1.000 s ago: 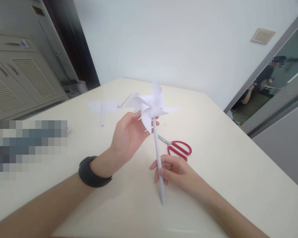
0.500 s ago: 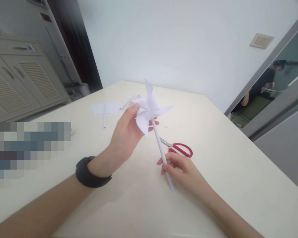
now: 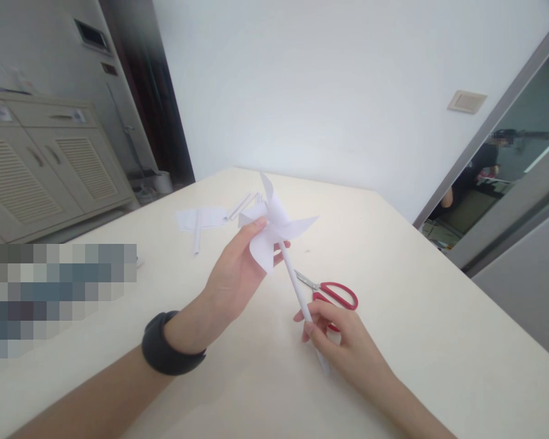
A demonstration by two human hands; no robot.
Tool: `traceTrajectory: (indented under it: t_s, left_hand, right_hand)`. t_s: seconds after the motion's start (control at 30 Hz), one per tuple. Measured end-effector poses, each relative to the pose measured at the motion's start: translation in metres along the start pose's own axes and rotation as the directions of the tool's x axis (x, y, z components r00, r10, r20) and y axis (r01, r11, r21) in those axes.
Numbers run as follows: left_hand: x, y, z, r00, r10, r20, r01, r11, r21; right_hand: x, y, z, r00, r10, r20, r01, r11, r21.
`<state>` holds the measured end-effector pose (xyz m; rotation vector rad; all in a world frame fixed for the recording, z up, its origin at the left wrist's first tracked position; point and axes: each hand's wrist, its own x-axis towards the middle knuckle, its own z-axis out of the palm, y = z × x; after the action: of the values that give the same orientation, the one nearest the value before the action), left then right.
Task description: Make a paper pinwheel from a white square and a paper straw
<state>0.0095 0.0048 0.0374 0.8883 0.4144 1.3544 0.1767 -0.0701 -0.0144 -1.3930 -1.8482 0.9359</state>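
A white paper pinwheel (image 3: 281, 224) is held up over the table, its curled blades fanned out on a rolled-paper stick. My left hand (image 3: 240, 265) grips the pinwheel's head, with the thumb on a blade near the centre and the other fingers behind, partly hidden. Lower down, my right hand (image 3: 332, 329) pinches the stick (image 3: 297, 285) between thumb and fingers. The stick slants down to the right, and its lower end shows past my right hand. Red-handled scissors (image 3: 343, 294) lie on the table just behind my right hand, which covers part of one handle.
Farther back on the white table (image 3: 348, 213) lie paper sheets (image 3: 213, 217), a paper tube (image 3: 197, 235) across them, and more thin paper rolls (image 3: 240, 206). A white wall stands behind. At the right, a person (image 3: 476, 171) shows beyond a glass opening.
The view has tilted up a little, so everything appears lower. Both hands keep their hold on the pinwheel, whose blades look slightly turned.
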Motion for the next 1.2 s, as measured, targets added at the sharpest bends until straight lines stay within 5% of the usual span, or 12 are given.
traceTrajectory:
  t_s: [1.2]
  left_hand:
    - [-0.0007,0.0002,0.004,0.994,-0.064,0.089,0.06,0.997,0.051]
  right_hand:
    - [-0.0008,-0.0028,-0.0029,1.0,-0.014,-0.012,0.014,1.0,0.009]
